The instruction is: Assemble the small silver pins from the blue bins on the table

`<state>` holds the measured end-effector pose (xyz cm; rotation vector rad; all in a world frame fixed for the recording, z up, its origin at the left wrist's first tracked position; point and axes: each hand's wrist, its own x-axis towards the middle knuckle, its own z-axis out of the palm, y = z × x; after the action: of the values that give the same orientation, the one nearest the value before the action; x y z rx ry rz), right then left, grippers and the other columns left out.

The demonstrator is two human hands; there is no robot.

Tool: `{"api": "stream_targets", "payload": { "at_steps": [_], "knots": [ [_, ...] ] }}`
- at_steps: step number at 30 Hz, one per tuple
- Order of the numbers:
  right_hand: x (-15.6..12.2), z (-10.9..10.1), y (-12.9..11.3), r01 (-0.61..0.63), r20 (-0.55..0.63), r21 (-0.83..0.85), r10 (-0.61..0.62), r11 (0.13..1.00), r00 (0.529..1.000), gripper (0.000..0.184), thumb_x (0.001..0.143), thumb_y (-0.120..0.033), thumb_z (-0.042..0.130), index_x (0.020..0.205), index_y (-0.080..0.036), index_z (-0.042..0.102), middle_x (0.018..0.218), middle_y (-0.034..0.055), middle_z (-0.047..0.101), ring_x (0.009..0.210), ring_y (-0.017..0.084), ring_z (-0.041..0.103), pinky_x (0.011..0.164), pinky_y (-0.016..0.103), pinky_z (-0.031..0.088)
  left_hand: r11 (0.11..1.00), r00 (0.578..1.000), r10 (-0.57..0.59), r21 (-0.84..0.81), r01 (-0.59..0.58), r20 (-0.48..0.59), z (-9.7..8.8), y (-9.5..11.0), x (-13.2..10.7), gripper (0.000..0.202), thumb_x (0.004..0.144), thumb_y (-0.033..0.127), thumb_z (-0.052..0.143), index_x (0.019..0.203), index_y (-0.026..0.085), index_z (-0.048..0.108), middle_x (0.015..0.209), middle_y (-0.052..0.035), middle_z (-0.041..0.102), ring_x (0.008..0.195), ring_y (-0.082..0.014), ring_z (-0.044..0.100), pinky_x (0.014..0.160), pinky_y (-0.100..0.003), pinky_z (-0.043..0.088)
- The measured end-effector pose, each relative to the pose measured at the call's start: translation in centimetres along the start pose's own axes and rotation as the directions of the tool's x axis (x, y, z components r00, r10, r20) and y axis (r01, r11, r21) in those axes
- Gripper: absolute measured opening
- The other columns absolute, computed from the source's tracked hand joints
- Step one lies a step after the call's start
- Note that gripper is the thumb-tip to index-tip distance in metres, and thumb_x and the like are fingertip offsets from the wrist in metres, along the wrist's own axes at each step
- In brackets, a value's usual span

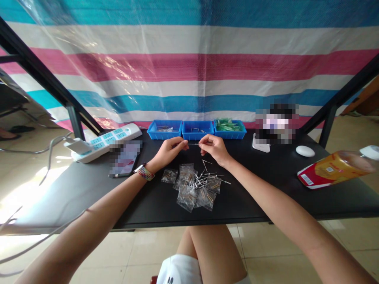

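Observation:
A thin silver blind rivet point(194, 144) spans the gap between my two hands, level above the table. My left hand point(173, 149) is closed in a pinch at its left end, and my right hand point(215, 148) pinches the other end. Below them lies a loose pile of similar blind rivets point(199, 181) with long thin stems. Around and under the pile are several small clear plastic bags point(187, 197) holding brass-coloured pins. Just behind my hands stand a left blue bin point(164, 135) with clear bags, a middle blue bin point(197, 136) with a few rivets, and a right blue bin point(231, 135) with green packets.
A white power strip point(117, 136) with a plug and a phone point(126, 159) lie on the left of the black table point(142, 213). To the right are a white square object point(260, 144), a white oval object point(305, 151) and a drink bottle point(334, 167). A striped sheet point(177, 67) hangs behind.

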<state>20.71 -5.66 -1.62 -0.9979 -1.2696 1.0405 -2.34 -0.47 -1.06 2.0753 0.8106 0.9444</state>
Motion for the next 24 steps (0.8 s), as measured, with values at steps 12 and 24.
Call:
{"api": "stream_targets", "payload": {
  "at_steps": [12, 24],
  "knots": [
    [1.8, -3.5, -0.3, 0.074, 0.042, -0.385, -0.063, 0.920, 0.997, 0.030, 0.084, -0.046, 0.075, 0.086, -0.018, 0.082, 0.067, 0.0031, 0.069, 0.060, 0.016, 0.059, 0.056, 0.028, 0.043, 0.999, 0.999, -0.022, -0.033, 0.024, 0.037, 0.2, 0.0, 0.0, 0.048, 0.103, 0.060, 0.059, 0.086, 0.019, 0.076, 0.087, -0.0081, 0.078, 0.084, -0.0224, 0.070, 0.081, -0.032, 0.055],
    [-0.2, -3.8, -2.1, 0.182, 0.443, -0.629, 0.156, 0.756, 0.883, 0.008, 0.076, -0.017, 0.083, 0.083, -0.019, 0.079, 0.068, -0.0027, 0.069, 0.060, 0.013, 0.058, 0.060, 0.026, 0.040, 0.999, 0.999, -0.021, -0.036, 0.023, 0.040, 0.1, 0.2, 0.0, 0.046, 0.101, 0.058, 0.060, 0.085, 0.018, 0.077, 0.085, -0.0084, 0.077, 0.082, -0.0222, 0.070, 0.078, -0.033, 0.055]
  ]
}}
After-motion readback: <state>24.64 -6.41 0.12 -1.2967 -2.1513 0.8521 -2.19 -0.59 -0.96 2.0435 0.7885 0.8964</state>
